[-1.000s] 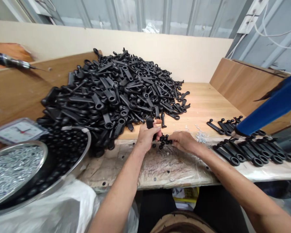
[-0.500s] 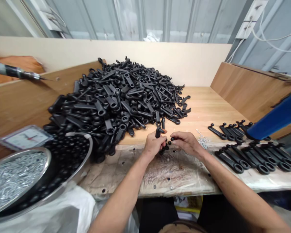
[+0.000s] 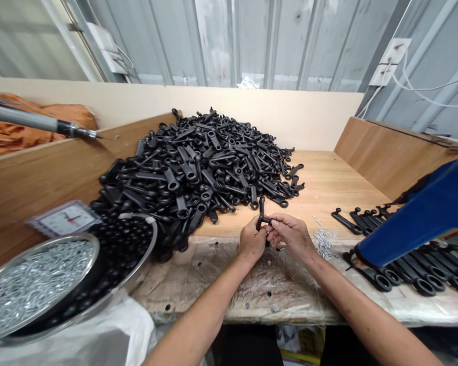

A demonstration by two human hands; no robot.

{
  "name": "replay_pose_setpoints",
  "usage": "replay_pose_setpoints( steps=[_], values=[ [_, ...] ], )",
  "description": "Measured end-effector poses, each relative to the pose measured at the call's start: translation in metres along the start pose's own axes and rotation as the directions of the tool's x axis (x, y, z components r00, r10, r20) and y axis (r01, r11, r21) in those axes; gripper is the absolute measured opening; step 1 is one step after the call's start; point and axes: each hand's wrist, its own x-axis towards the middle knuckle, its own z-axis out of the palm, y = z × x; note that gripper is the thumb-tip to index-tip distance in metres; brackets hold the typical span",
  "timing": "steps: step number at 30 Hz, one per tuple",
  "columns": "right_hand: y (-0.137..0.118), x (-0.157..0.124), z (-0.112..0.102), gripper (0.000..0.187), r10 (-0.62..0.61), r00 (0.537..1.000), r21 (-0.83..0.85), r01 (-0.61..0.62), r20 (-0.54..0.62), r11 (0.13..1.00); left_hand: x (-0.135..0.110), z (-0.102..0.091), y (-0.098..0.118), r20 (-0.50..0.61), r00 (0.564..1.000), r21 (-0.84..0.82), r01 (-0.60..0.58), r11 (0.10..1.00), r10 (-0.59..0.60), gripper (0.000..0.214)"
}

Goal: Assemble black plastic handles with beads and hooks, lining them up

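Heaped black parts [image 3: 213, 168] and a power screwdriver [image 3: 41, 122] indicate a workshop.

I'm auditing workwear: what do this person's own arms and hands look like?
The left hand and right hand wear no gloves. Both forearms are bare, with no sleeves, watch or bracelet in view. Some fingers are hidden, so finger coverings can't be excluded.

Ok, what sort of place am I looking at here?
Likely a workshop bench for assembling small parts: there's a big heap of black parts, a metal bowl full of small silvery pieces, and similar black parts laid out in rows.
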Motion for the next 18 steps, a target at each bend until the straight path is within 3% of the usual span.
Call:
replay_pose_setpoints(
  steps=[6, 11, 18],
  values=[
    [0.003, -0.003, -0.001, 0.024, -0.045, 0.999, -0.030, 0.044, -0.026, 0.999, -0.002, 0.002, -0.004, -0.023, 1.000, 0.137, -0.010, 0.990, 0.013, 0.025],
    [0.008, -0.004, -0.004, 0.023, -0.068, 0.995, -0.037, 0.065, -0.078, 0.997, -0.007, 0.004, 0.001, -0.009, 0.999, 0.388, -0.043, 0.921, 0.050, 0.029],
    [0.009, -0.008, -0.003, 0.020, -0.207, 0.968, -0.258, 0.165, -0.143, 0.952, -0.010, 0.006, 0.003, -0.026, 0.997, 0.469, -0.054, 0.881, 0.075, 0.030]
  ],
)
